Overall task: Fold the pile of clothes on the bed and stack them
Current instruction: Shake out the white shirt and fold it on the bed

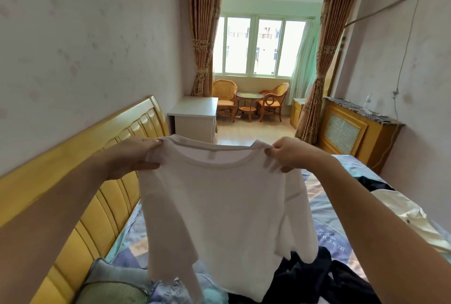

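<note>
A pale pinkish-white T-shirt (219,206) hangs spread out in the air above the bed, neckline up. My left hand (136,155) pinches its left shoulder and my right hand (290,155) pinches its right shoulder. Below the shirt's hem lies a heap of dark navy clothes (312,277) on the patterned bedspread (327,218). A cream garment (412,218) lies crumpled at the right side of the bed, with another dark piece (371,181) behind it. The shirt hides much of the bed's middle.
A yellow wooden headboard (97,181) runs along the left. A green pillow (114,289) sits at the bottom left. Beyond the bed stand a white bedside cabinet (195,118), wicker chairs with a small table (249,103), and a radiator cover (351,130) at the right wall.
</note>
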